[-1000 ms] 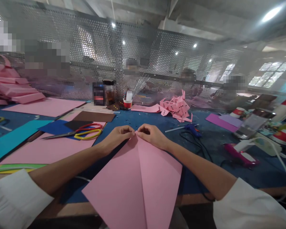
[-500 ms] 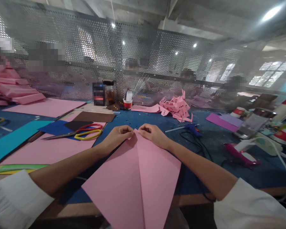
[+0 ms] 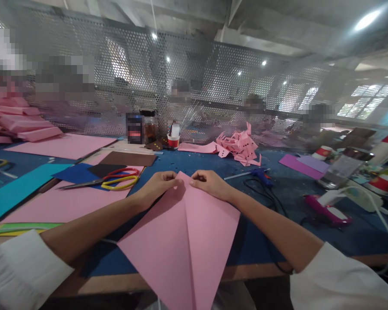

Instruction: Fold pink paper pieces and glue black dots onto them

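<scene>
A pink sheet of paper [image 3: 171, 241] with folded sides and a pointed top lies before me, its lower end hanging over the table's front edge. Near the tip, my left hand [image 3: 163, 183] pinches its left edge between thumb and curled fingers. Opposite it, my right hand [image 3: 210, 183] pinches the right edge the same way. The tip pokes up between both hands. A lengthwise fold line runs down the middle of the paper. Left of my left hand, scissors [image 3: 119, 178] with red and yellow handles rest on coloured sheets.
A blue glue gun [image 3: 261, 176] with a black cable and a magenta glue gun [image 3: 330, 211] lie at right. Pink paper scraps [image 3: 239, 146] are heaped at the back. Turquoise paper [image 3: 26, 185] lies at left. A perforated metal screen [image 3: 207, 86] stands behind the table.
The pink paper has shifted slightly up and away from me, so more of its tip shows between my hands. Both hands keep their pinch, now a little below the tip.
</scene>
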`<action>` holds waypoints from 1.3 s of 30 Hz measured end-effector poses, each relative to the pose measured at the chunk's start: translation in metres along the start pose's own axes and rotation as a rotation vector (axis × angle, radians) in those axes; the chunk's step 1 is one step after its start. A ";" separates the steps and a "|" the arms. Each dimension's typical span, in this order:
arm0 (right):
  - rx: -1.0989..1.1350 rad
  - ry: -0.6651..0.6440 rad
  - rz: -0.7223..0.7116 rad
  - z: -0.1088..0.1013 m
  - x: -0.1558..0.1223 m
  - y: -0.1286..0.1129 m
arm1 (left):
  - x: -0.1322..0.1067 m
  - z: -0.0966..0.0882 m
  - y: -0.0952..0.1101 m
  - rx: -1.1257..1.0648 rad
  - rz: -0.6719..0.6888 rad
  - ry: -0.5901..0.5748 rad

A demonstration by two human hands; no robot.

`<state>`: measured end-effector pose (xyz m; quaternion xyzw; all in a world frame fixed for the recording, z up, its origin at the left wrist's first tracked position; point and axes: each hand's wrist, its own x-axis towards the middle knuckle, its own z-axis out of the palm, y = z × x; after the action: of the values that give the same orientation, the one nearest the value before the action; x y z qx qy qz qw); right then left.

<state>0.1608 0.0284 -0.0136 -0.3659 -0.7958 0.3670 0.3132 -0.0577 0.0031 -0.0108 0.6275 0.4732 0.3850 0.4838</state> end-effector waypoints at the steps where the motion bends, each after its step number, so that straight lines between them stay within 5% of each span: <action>1: 0.004 0.000 0.006 0.000 0.000 0.000 | 0.000 0.000 0.000 -0.007 -0.006 0.002; 13: 0.107 -0.041 0.155 -0.027 -0.005 0.002 | 0.014 -0.025 0.003 -0.119 -0.062 0.225; 22: 0.077 0.105 0.139 -0.036 -0.002 0.005 | 0.012 -0.021 0.001 -0.197 -0.179 0.033; 31: -0.047 0.268 0.050 -0.050 0.006 -0.001 | 0.013 -0.027 -0.002 -0.243 -0.161 0.018; 36: -0.293 0.400 -0.071 -0.069 0.043 -0.035 | 0.015 -0.026 -0.012 -0.155 -0.090 0.013; 39: -0.441 0.259 -0.189 -0.042 0.080 -0.076 | 0.020 -0.023 -0.020 -0.061 -0.048 0.016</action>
<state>0.1237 0.0726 0.0894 -0.3931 -0.8405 0.1042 0.3581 -0.0787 0.0295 -0.0245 0.5978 0.4801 0.3928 0.5078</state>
